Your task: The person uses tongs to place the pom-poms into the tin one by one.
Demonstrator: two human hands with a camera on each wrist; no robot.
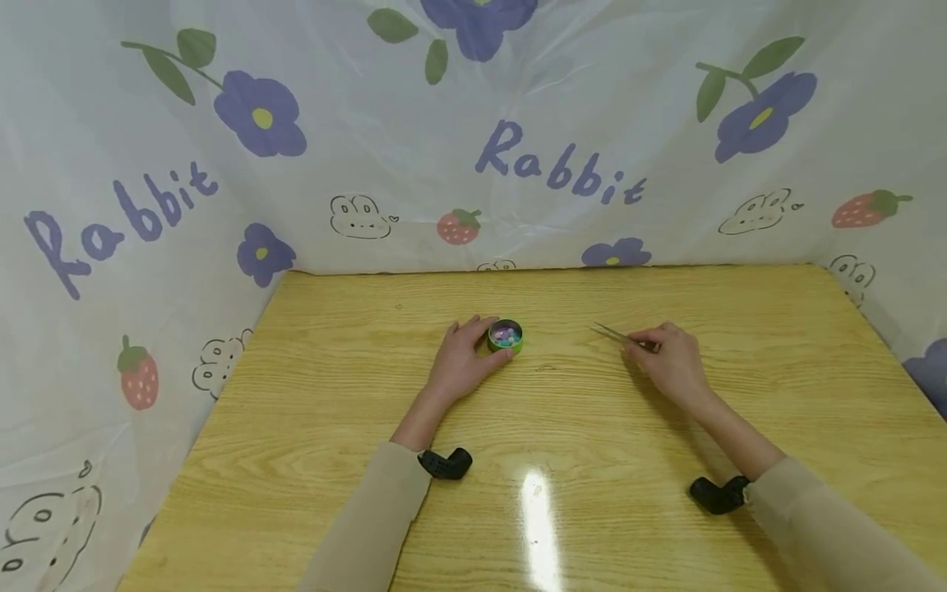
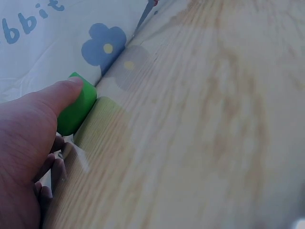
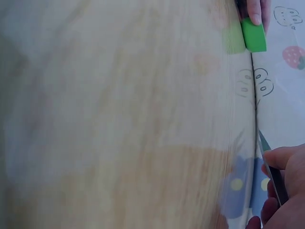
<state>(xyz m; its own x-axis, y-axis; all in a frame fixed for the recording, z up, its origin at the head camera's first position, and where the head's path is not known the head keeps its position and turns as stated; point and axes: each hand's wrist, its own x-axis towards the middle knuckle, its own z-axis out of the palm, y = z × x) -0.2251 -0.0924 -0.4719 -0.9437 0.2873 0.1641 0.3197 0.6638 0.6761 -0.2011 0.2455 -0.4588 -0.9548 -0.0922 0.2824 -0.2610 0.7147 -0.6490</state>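
Note:
A small round green container (image 1: pixel 506 336) stands upright on the table, its top uncovered. Inside lie several tiny purple, pink, white and teal bead-like pieces (image 1: pixel 506 335). My left hand (image 1: pixel 466 355) grips this container from its left side, thumb at the near wall and fingers at the far one. In the left wrist view, the thumb presses on the green wall (image 2: pixel 78 107). To the right, my right hand (image 1: pixel 672 362) holds slim metal tweezers (image 1: pixel 614 333) between thumb and fingers. Their pointed tips face left toward the container, apart from it, above the table.
The wooden table (image 1: pixel 333 395) has a glossy, reflective top. Behind it and along the sides hangs a pale printed cloth (image 1: pixel 414 164) with flowers, strawberries and rabbits. A black wrist device (image 1: pixel 446 464) sits at the left cuff, and another black device (image 1: pixel 719 495) at the right.

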